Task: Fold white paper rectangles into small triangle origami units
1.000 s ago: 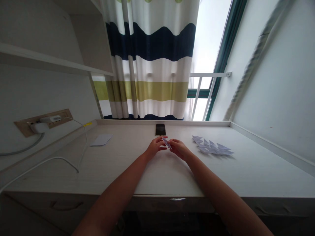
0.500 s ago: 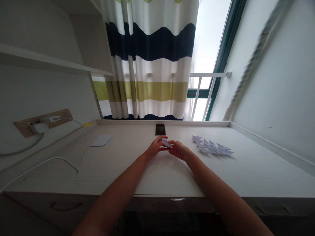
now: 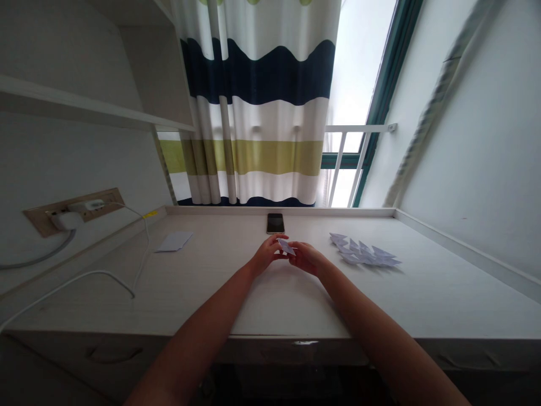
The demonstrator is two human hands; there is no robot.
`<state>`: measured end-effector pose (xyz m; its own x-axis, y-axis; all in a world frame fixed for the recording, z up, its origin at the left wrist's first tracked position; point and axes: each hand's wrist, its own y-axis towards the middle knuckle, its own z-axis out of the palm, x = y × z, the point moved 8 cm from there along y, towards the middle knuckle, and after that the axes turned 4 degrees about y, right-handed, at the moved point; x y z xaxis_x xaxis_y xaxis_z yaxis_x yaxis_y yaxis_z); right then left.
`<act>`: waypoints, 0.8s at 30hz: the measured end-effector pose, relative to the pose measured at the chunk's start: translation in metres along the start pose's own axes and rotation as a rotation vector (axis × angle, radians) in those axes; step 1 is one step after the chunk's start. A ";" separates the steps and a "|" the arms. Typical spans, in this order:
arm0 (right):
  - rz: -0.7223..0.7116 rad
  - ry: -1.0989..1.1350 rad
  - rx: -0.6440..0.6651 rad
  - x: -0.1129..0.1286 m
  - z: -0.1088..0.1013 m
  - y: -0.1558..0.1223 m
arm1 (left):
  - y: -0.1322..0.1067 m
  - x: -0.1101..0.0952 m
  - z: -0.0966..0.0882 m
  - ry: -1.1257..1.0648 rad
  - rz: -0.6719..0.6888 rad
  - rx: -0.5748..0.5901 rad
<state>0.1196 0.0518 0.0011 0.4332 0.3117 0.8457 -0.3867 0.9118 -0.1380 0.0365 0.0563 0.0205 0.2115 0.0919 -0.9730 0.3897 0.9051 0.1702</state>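
Paper triangle (image 3: 286, 246), small and folded, pinched between left hand (image 3: 266, 254) and right hand (image 3: 307, 258).

Hidden, cut off, blurred

Fingers of the left hand (image 3: 266, 255) and right hand (image 3: 307, 258) cover part of the small folded paper (image 3: 286, 246), so its full shape cannot be told; the paper pile (image 3: 363, 251) is too small to count; the curtain (image 3: 257, 73) runs off the top edge, the left forearm (image 3: 190, 349) and right forearm (image 3: 380, 344) off the bottom; the strip along the right wall (image 3: 439, 96) is blurred
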 end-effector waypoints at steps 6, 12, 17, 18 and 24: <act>0.000 -0.005 -0.001 0.002 0.002 -0.003 | 0.000 0.000 0.000 0.004 -0.001 0.002; -0.015 -0.018 -0.005 0.005 0.005 -0.007 | 0.001 0.002 -0.002 0.024 -0.001 -0.001; -0.026 0.013 0.001 0.004 0.002 -0.003 | 0.001 0.004 -0.003 0.027 -0.015 -0.011; -0.024 0.020 0.000 0.003 0.001 -0.002 | 0.001 0.003 -0.003 0.025 -0.013 -0.016; -0.021 0.051 -0.022 0.002 -0.004 0.003 | 0.000 0.001 -0.005 0.011 0.002 -0.048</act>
<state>0.1230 0.0564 0.0001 0.4821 0.3049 0.8214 -0.3589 0.9240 -0.1323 0.0327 0.0588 0.0184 0.2025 0.0976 -0.9744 0.3456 0.9239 0.1644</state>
